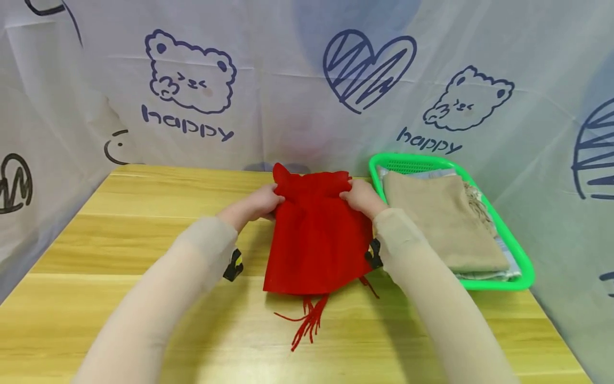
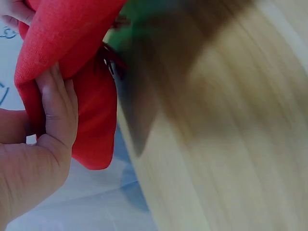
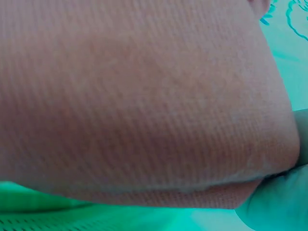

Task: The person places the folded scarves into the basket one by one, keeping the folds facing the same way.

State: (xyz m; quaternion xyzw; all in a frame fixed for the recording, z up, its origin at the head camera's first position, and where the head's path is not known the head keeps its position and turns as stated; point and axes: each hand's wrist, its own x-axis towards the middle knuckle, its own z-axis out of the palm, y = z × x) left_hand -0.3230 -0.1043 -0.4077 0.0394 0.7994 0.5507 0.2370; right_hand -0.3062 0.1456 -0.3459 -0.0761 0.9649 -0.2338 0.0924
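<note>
A red scarf with fringed ends hangs folded between both hands above the wooden table. My left hand grips its upper left edge; in the left wrist view the thumb lies on one side of the scarf and the fingers reach under a fold. On the other side my right hand pinches the upper right edge. Close cloth fills most of the right wrist view, with part of the right hand at its lower right corner. Red tassels dangle below the scarf's lower edge.
To the right stands a green plastic basket holding a folded beige fringed scarf on top of bluish-grey cloth. The wooden table ends at the back against a white curtain printed with bears and hearts.
</note>
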